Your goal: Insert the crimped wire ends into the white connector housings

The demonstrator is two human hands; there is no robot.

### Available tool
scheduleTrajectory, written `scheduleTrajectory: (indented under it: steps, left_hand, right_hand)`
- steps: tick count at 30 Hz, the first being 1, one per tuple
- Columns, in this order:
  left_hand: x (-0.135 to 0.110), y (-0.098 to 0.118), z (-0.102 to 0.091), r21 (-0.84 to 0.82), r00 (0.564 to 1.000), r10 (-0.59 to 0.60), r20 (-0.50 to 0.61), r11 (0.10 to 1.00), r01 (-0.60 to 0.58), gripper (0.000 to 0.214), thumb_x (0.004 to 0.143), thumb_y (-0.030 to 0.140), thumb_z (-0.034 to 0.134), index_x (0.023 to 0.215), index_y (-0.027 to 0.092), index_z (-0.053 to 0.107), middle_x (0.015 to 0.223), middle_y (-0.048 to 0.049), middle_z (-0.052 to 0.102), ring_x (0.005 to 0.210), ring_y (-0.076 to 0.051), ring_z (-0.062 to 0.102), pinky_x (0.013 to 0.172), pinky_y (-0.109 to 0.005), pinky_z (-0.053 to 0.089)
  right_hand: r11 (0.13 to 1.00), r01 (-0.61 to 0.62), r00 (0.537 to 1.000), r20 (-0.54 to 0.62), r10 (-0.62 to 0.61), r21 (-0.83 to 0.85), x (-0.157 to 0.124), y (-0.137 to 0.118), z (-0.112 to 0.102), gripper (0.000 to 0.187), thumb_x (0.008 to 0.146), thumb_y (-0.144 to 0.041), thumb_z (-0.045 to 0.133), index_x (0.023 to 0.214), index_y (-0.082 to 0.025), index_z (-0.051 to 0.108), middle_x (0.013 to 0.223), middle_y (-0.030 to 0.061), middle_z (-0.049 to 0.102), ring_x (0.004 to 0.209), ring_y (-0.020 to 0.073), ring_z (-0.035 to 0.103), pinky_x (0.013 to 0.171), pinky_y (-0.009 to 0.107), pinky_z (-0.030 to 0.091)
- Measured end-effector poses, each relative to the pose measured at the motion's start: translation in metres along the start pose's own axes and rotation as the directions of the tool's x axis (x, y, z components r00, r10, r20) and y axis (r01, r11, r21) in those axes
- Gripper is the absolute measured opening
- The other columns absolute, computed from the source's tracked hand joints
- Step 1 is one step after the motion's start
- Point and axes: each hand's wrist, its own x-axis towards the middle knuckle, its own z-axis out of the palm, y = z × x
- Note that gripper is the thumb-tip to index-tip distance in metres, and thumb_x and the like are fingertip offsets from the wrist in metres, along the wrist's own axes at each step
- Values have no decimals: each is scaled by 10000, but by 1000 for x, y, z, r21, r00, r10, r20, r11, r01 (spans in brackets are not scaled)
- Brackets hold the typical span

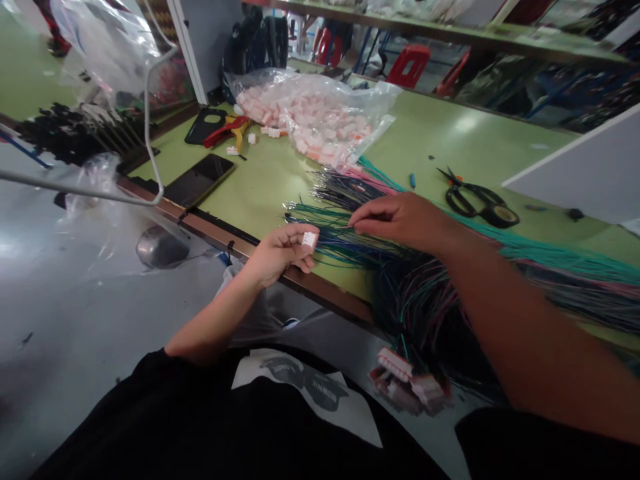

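Head view: left hand (pixel 280 257) pinches a white connector (pixel 309 239) at the edge of the table (pixel 440 137), right hand (pixel 403 217) closed fingertip-wise on the wire bundle (pixel 345 252) alongside; isolating one strand while holding the connector steady seems advisable.

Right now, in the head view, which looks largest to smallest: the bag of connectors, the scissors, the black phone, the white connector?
1. bag of connectors
2. black phone and scissors: about alike, not ranked
3. white connector, pinched in the left hand, smallest though nearest the camera
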Motion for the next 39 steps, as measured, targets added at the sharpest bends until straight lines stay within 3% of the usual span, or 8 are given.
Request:
scheduleTrajectory:
  steps: [3, 9, 22, 31, 39]
  left_hand:
    - [0, 0, 0, -9, 1000, -11, 2, 1000, 11, 346, 651, 171, 724, 969, 125, 595, 634, 39, 579, 525, -79, 592, 501, -196, 490]
    - [1, 1, -1, -33, 1000, -13, 8, 999, 13, 352, 643, 168, 733, 958, 127, 583, 637, 42, 586, 525, -78, 605, 502, -188, 499]
    - [1, 2, -1, -41, 1000, -28, 9, 999, 28, 358, 646, 169, 739, 967, 127, 587, 634, 41, 597, 522, -80, 612, 497, -184, 503]
    - [0, 3, -1, -61, 999, -54, 3, 997, 54, 357, 632, 178, 758, 952, 126, 607, 623, 37, 607, 511, -83, 607, 490, -189, 511]
    - [1, 1, -3, -73, 998, -65, -14, 995, 64, 348, 615, 184, 753, 942, 115, 658, 620, 23, 620, 469, -76, 583, 447, -183, 478]
  right_hand:
    - [998, 60, 986, -158, -54, 34, -5, -17, 24, 168, 757, -330, 560, 752, -216, 684, 692, 2, 671, 606, 118, 553, 594, 263, 420]
    - [994, 112, 950, -292, -112, -18, -8, -25, 49, 103, 710, -208, 522, 657, -195, 610, 646, 0, 629, 598, 109, 532, 592, 235, 391]
    - [974, 162, 933, -297, -203, -160, -9, -20, 55, 96, 695, -175, 497, 648, -204, 575, 620, -6, 583, 603, 122, 515, 616, 243, 384]
    - [893, 169, 910, -281, -304, -418, -11, -18, 59, 179, 789, -159, 455, 677, -207, 586, 661, 38, 618, 702, 167, 559, 649, 279, 407]
    - [827, 190, 881, -280, -381, -529, -11, -15, 69, 205, 827, -171, 460, 679, -205, 597, 663, 37, 614, 712, 161, 548, 597, 275, 356]
